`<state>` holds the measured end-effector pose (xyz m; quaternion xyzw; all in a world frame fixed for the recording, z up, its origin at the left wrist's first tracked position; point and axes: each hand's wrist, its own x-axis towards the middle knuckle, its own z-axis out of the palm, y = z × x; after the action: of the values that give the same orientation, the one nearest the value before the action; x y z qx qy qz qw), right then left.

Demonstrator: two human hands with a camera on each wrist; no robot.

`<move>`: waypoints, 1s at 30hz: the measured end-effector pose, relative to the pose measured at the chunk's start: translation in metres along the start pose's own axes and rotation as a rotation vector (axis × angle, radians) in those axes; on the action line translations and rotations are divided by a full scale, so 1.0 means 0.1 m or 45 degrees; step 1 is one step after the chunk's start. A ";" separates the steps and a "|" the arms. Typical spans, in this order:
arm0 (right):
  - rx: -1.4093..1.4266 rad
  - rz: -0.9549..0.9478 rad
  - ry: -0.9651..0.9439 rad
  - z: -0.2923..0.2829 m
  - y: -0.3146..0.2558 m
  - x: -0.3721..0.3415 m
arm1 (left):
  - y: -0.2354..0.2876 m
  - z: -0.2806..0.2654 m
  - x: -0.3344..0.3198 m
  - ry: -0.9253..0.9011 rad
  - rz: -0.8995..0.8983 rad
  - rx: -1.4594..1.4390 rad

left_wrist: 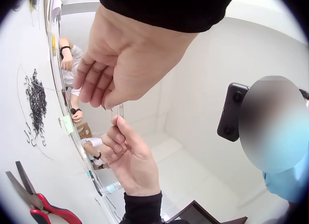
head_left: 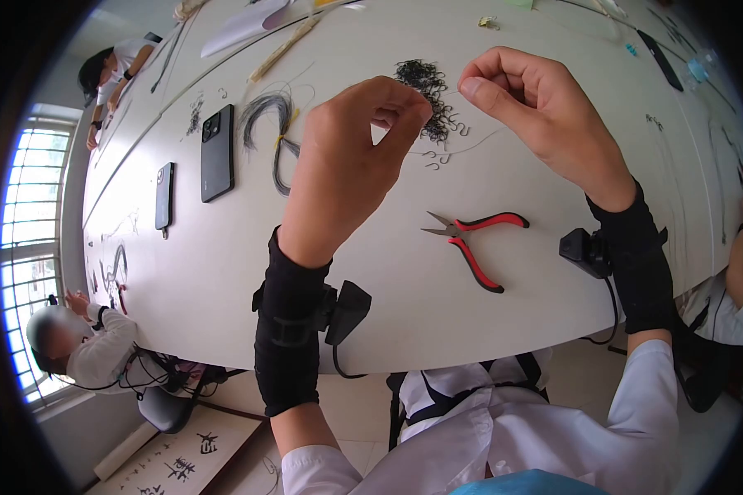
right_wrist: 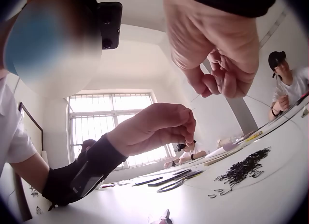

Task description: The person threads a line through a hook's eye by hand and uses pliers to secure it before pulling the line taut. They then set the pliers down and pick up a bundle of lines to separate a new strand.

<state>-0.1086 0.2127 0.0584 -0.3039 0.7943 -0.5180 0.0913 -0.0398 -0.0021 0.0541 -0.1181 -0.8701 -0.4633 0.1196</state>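
Raised over the table, my left hand (head_left: 347,165) pinches a small dark hook (left_wrist: 111,109) between thumb and fingertips; most of it is hidden. My right hand (head_left: 553,120) is just to the right, its thumb and index finger pinching a thin line (right_wrist: 196,97) while the other fingers curl in. The fingertips of both hands are a short way apart. Below them lies a pile of black fish hooks (head_left: 421,78), with several loose ones at its near edge. Needle-nose pliers (head_left: 475,260) with red and black handles lie spread on the table nearer my body.
A tied bundle of grey line (head_left: 264,103) lies left of the pile. Beside it are a large dark phone (head_left: 217,157) and a smaller phone (head_left: 165,194). A clear bottle (head_left: 702,68) is at the far right. Other people sit around the white table (head_left: 371,305).
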 end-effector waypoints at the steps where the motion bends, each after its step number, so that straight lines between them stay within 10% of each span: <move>1: 0.004 0.005 -0.005 0.02 -0.01 -0.01 | 0.00 0.02 0.00 0.015 0.006 0.034; 30: -0.092 0.160 -0.079 0.13 0.02 -0.01 | -0.01 0.05 -0.01 0.008 0.095 0.109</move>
<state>-0.1026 0.2037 0.0508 -0.2725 0.8268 -0.4726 0.1371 -0.0397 0.0018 0.0500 -0.1436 -0.8838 -0.4213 0.1445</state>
